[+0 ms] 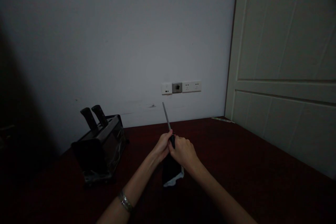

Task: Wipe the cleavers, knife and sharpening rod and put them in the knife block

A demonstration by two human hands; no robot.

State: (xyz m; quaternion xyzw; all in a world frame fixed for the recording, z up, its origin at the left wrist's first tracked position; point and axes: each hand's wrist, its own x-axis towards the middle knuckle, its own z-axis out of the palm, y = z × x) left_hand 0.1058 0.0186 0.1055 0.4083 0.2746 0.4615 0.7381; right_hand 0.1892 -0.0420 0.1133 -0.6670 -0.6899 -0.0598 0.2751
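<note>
The stand (90,155) looks black and smooth, its side glossy in streaks; the two handles (88,118) on top resemble dark plastic with a soft sheen. Right of the stand, the rod (166,116) is grey and metallic-looking, and the bracelet (125,202) looks like shiny metal. Behind the stand, the wall (118,42) is matt; farther right, socket plates (191,86) look like smooth plastic.
</note>
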